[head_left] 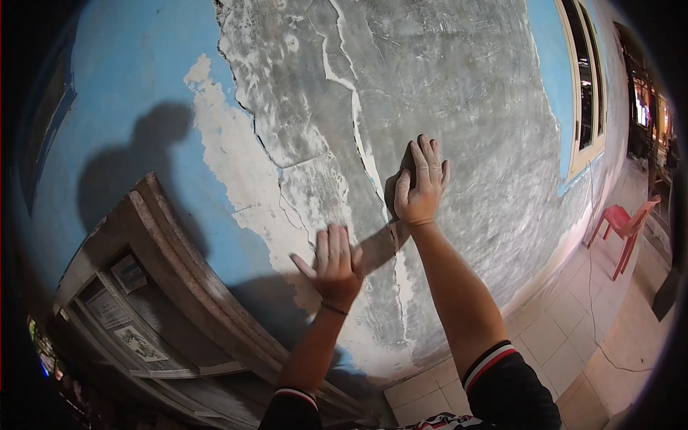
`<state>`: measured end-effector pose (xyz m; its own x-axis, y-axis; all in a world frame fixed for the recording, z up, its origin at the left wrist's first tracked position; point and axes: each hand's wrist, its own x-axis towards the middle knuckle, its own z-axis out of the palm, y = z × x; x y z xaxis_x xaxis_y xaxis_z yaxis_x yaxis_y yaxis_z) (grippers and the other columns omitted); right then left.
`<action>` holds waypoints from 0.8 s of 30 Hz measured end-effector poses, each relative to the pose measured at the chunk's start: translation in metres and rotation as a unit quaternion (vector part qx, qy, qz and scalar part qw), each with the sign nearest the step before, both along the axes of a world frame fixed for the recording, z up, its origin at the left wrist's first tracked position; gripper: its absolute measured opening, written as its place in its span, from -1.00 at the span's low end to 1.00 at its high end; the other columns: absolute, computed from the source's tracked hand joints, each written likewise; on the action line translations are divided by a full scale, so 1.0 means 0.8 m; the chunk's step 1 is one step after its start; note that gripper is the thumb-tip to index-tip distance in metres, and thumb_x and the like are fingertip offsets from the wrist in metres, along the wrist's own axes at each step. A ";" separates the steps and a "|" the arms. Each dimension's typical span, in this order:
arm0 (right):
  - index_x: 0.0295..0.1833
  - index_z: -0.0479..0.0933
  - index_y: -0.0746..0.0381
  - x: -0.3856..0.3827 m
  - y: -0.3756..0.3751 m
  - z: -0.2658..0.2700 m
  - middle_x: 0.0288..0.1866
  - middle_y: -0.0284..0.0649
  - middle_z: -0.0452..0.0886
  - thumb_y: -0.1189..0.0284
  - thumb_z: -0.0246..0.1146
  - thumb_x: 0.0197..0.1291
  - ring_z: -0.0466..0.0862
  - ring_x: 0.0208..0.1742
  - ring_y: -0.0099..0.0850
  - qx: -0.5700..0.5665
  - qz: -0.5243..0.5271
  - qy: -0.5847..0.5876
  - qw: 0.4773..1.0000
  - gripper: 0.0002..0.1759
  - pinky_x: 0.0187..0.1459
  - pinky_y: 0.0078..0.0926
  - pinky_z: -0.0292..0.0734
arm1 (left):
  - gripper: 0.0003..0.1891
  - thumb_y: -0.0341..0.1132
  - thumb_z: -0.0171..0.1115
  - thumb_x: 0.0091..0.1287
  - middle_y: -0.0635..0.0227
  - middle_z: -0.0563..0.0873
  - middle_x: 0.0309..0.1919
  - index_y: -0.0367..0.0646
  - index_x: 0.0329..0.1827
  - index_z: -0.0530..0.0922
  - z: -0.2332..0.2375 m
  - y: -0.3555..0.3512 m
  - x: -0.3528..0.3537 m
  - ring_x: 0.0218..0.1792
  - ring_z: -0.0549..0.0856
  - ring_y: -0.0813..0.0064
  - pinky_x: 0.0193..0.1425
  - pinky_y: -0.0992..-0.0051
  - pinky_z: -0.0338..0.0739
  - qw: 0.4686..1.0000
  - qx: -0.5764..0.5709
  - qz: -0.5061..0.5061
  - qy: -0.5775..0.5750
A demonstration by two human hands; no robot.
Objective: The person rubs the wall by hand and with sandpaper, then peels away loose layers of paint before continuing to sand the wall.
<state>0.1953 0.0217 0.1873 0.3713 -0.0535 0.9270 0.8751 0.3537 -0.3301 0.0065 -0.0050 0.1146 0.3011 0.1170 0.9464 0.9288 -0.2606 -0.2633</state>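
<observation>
"Wall point(487, 115) first: what's on it?"

"Grey plaster point(459, 79), broad patch, pale smears across it. Blue paint point(122, 72) to the left, more up by the window point(588, 79) on the right. Pale bare strip point(215, 129) between the left-hand blue and the grey."

"Cracks?"

"Two main lines. Dark, ragged one point(251, 118) along the left side of the grey. Second, whitish crack point(356, 118), runs from the top down through the middle, passes between the two hands."

"Right hand point(423, 183)?"

"Grip open, nothing held. Fingers up, a little apart, back of the hand to us. Pale dust on the fingers. Laid at the grey plaster, just right of the whitish crack; its shadow close on the left."

"Left hand point(337, 269)?"

"Also open and empty. Lower, left of the same crack, over the pale, patchy part. Outermost finger on the left splayed wide. Thin dark band point(334, 309) at the wrist. Can't tell from here how firmly either palm meets the wall."

"Surroundings?"

"Wooden frame point(172, 222) with panes, lower left, tilted in view. Person's head-and-shoulders shadow point(129, 172) on the blue above it. Red plastic chair point(625, 226) on the tiled floor point(566, 312), far right. Thin cable point(592, 301) trailing across the tiles. Dark sleeves point(510, 380), red and white trim."
</observation>
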 end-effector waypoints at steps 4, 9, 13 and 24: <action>0.31 0.37 0.09 0.000 0.005 -0.003 0.41 -0.26 0.30 0.36 0.04 0.06 0.17 0.48 -0.18 -0.003 -0.007 -0.003 1.000 -0.40 0.40 0.10 -0.21 | -0.53 -0.08 -0.05 0.38 0.20 0.43 0.29 -0.19 0.21 0.46 0.014 -0.003 -0.002 0.35 0.35 0.29 0.42 -0.17 -0.30 1.000 -0.009 0.005 -0.016; 0.30 0.37 0.10 -0.001 0.003 -0.003 0.41 -0.26 0.30 0.36 0.03 0.06 0.16 0.48 -0.19 -0.005 -0.004 -0.003 1.000 -0.40 0.39 0.10 -0.20 | -0.49 -0.09 0.01 0.32 0.28 0.36 0.35 -0.15 0.27 0.41 -0.012 -0.010 -0.009 0.39 0.29 0.32 0.42 -0.17 -0.32 0.998 -0.044 0.012 -0.032; 0.30 0.37 0.11 -0.001 0.006 -0.002 0.41 -0.25 0.29 0.35 0.04 0.06 0.15 0.48 -0.18 0.001 -0.013 -0.009 1.000 -0.41 0.39 0.10 -0.20 | -0.49 -0.10 0.02 0.31 0.30 0.36 0.35 -0.15 0.28 0.41 0.067 -0.010 0.006 0.40 0.27 0.35 0.42 -0.17 -0.33 0.997 -0.024 0.005 -0.078; 0.29 0.38 0.13 0.002 0.011 -0.001 0.40 -0.23 0.31 0.36 0.05 0.05 0.17 0.47 -0.19 0.015 -0.014 -0.019 1.000 -0.41 0.37 0.14 -0.20 | -0.49 -0.12 -0.07 0.36 0.27 0.35 0.36 -0.20 0.31 0.36 0.083 -0.001 0.007 0.39 0.28 0.31 0.41 -0.19 -0.37 0.999 -0.004 -0.011 -0.047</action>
<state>0.1968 0.0306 0.1869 0.3341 -0.0920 0.9381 0.8962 0.3392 -0.2859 0.0120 -0.0059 0.1806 0.2144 0.1188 0.9695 0.9430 -0.2839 -0.1738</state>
